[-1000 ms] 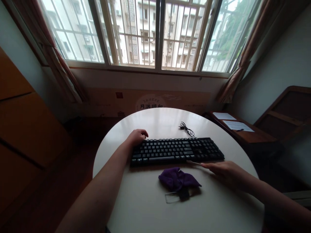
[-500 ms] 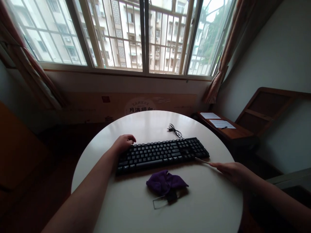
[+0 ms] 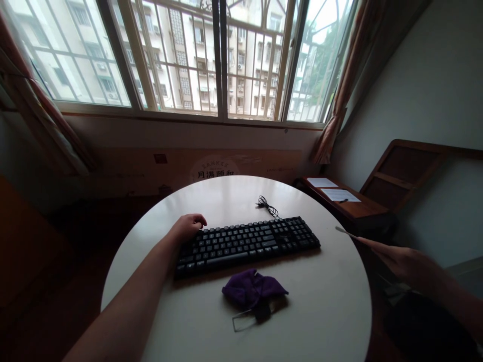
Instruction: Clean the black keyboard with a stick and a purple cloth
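Note:
A black keyboard [image 3: 241, 246] lies at a slant on the round white table [image 3: 313, 306]. My left hand [image 3: 188, 227] is closed on its far left corner, with the fingers bent over the back edge. To the right of the keyboard, my right hand [image 3: 392, 255] grips a slim stick-like tool with a pale, slightly wider tip [image 3: 344, 231]; its exact kind is too small to make out. That tip is apart from the keys, over the table's right edge. In front of the keyboard sits a crumpled purple cloth [image 3: 252, 289], beside a small black keycap puller with wire loops [image 3: 262, 312].
The keyboard's coiled cable [image 3: 268, 206] rests behind it on the table. Beyond the right edge stands a brown wooden chair [image 3: 377, 198] holding paper sheets [image 3: 340, 194] and a pen. A barred window [image 3: 222, 65] and curtains are at the back.
My right hand has moved right and slightly up, taking the stick-like tool from the keyboard's front right edge. My left hand stays on the keyboard. The whole view has shifted slightly.

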### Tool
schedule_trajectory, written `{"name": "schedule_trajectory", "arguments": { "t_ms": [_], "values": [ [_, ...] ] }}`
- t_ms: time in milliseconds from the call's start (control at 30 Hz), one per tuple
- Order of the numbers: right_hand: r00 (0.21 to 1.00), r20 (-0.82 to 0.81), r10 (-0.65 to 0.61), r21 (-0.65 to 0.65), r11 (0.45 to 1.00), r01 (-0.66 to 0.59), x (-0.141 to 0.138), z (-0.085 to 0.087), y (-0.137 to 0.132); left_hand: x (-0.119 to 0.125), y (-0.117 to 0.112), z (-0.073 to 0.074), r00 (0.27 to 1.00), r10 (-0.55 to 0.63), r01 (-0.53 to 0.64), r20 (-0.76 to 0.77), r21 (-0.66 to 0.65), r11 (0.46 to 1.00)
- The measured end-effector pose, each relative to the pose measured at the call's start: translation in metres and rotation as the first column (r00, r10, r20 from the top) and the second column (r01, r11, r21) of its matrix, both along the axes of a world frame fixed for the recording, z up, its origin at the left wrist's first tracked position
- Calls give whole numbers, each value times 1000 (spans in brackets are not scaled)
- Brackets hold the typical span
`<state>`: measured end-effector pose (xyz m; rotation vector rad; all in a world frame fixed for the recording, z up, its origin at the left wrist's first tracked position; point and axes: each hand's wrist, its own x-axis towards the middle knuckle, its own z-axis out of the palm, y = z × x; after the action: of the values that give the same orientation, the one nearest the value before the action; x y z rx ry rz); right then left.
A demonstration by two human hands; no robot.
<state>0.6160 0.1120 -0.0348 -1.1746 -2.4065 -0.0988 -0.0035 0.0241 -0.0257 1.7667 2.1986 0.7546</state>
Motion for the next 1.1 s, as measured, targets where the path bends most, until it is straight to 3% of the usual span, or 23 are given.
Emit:
{"name": "schedule_trajectory", "arguments": {
  "t_ms": [100, 233, 333, 533, 667, 767, 867, 933, 1033, 1100],
  "values": [
    [998, 63, -1, -42, 999, 4, -16, 15, -3, 0, 0, 0, 1000, -4, 4, -4, 4, 1000],
    [995, 58, 87, -8, 996, -86, -76, 34, -12, 0, -1, 0, 999, -29, 30, -24, 28, 999],
    [985, -2, 171, 56, 984, -170, -128, 48, -10, 2, -3, 2, 998, -51, 53, -48, 49, 997],
    [936, -269, 227, 125, 972, -200, -220, 74, 15, 7, -6, 8, 996, -62, 66, -61, 67, 996],
    [875, -406, 263, 82, 964, -251, -269, 63, 20, 5, -8, 10, 998, -49, 52, -49, 67, 996],
    [904, -269, 334, 64, 942, -329, -286, 38, 15, -2, -10, 13, 997, -37, 41, -64, 69, 997],
    [884, -136, 447, -14, 891, -453, -284, 17, 13, -11, -14, 19, 997, 33, -24, -68, 119, 993],
    [862, -162, 480, -53, 868, -493, -277, 13, 18, -16, -20, 26, 994, 94, -84, -54, 159, 984],
    [883, -245, 401, -84, 898, -431, -272, 16, 27, -22, -32, 38, 987, 142, -129, -72, 162, 978],
    [905, -206, 372, -131, 906, -402, -276, 20, 30, -26, -41, 46, 986, 143, -131, -91, 119, 984]
  ]
}}
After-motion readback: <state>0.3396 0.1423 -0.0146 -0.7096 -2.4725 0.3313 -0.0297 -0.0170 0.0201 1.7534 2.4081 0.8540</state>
